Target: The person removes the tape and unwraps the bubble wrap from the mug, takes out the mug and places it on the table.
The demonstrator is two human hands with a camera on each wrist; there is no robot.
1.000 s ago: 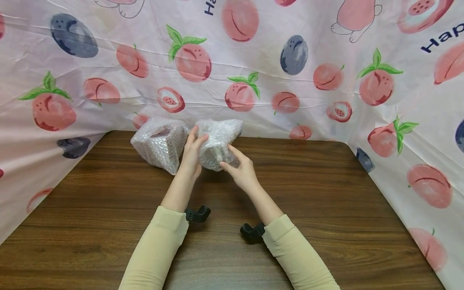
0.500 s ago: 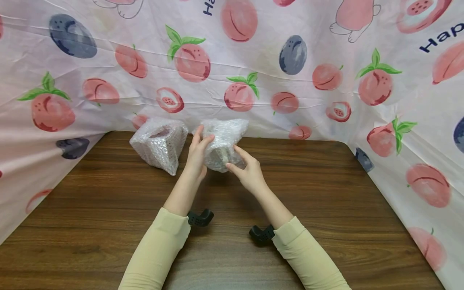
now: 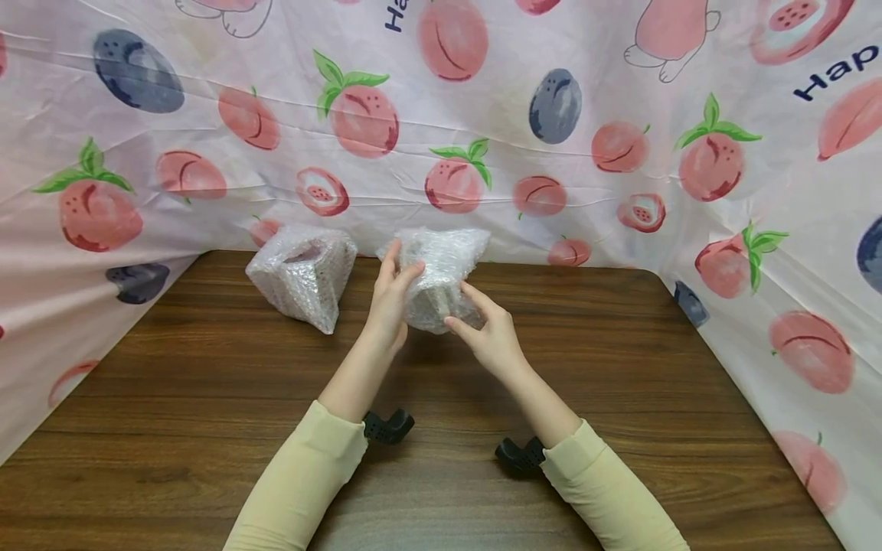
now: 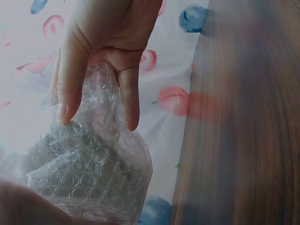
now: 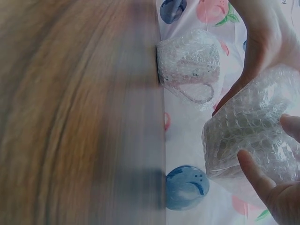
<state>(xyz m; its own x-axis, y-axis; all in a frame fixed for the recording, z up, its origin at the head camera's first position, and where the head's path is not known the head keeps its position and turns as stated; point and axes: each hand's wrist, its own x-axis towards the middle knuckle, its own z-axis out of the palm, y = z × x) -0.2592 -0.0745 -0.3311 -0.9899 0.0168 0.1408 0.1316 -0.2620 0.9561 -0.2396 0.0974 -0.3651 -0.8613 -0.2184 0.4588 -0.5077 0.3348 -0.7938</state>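
Note:
A bubble-wrapped bundle (image 3: 448,256) is held between both hands toward the back of the table, seemingly raised off the wood. My left hand (image 3: 388,306) grips its left side; the thumb presses on the wrap in the left wrist view, where clear bubble wrap (image 4: 89,173) covers something greyish. On the right side, my right hand (image 3: 494,337) holds the bundle with thumb and fingers. What lies inside the wrap is too blurred to tell. Left of the hands stands a second bubble-wrapped item (image 3: 303,275); the right wrist view shows a mug-like handle through its wrap (image 5: 190,61).
The dark wooden table (image 3: 586,383) extends around the arms. A white cloth (image 3: 517,92) printed with peaches hangs along its back and sides, close behind the wrapped items. Black curved pieces (image 3: 389,426) sit at both wrists.
Both hands have moved to the right with the bubble-wrapped bundle, widening the gap to the other wrapped item, which has stayed in place.

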